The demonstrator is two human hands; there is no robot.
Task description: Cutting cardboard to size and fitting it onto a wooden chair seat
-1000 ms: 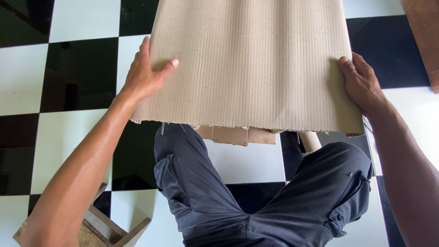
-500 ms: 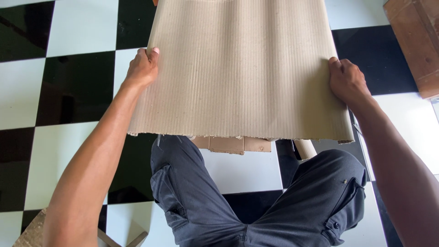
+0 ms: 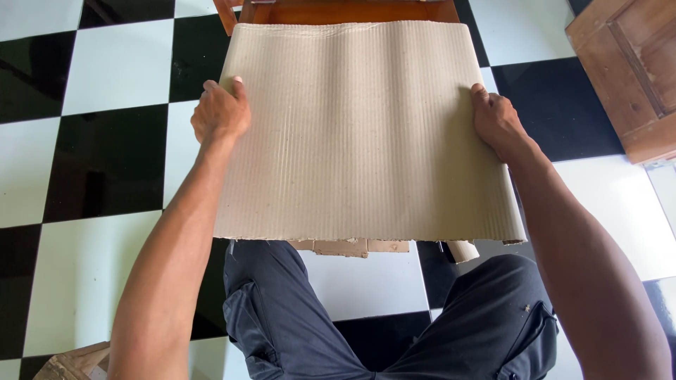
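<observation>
A wide sheet of ribbed brown corrugated cardboard is stretched out in front of me, above my knees. My left hand grips its left edge near the far corner, fingers curled round the edge. My right hand holds the right edge at about the same height. The sheet's far end lies over a reddish-brown wooden piece. Its near edge is ragged and bows slightly downward. Smaller cardboard scraps poke out under the near edge.
The floor is black and white checkered tile. A brown wooden panel lies at the upper right. A cardboard scrap sits at the lower left. My legs in dark trousers are below the sheet.
Both hands have slid further along the sheet's sides toward its far end, and the view has tilted so the sheet's far edge and the wooden piece beneath show.
</observation>
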